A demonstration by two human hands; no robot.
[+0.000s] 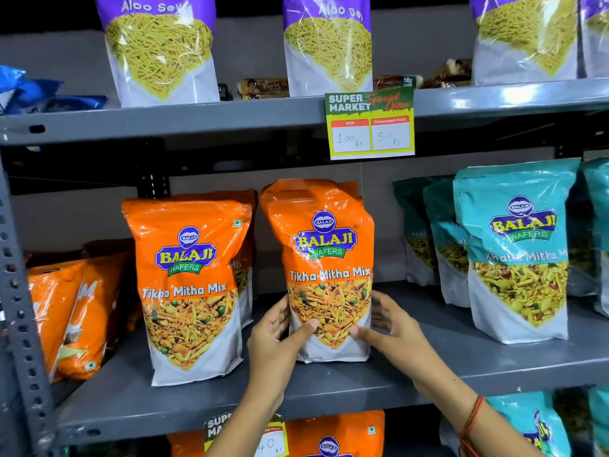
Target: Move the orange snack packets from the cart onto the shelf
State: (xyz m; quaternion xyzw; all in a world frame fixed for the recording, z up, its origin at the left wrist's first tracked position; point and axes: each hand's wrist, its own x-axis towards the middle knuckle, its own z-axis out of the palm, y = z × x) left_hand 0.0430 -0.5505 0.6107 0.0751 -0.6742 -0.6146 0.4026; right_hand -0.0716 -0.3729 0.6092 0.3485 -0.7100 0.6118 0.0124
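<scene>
Orange packs (82, 311) lie toppled at the shelf's (461, 361) left end, half shadowed. Left hand (280, 338) and right hand (392, 328) clasp an upright orange packet (326, 258) on the shelf; another possibly stands hidden behind. Teal packs (517, 249) run off-frame right.

Your orange packet (324, 258) carries a blue-and-yellow logo, white lettering and a white base. The packets on its right (514, 249) are teal over white; those above (158, 44) are purple over white. The shelf (461, 364) is grey, the price tag (370, 125) yellow, green and red.
</scene>
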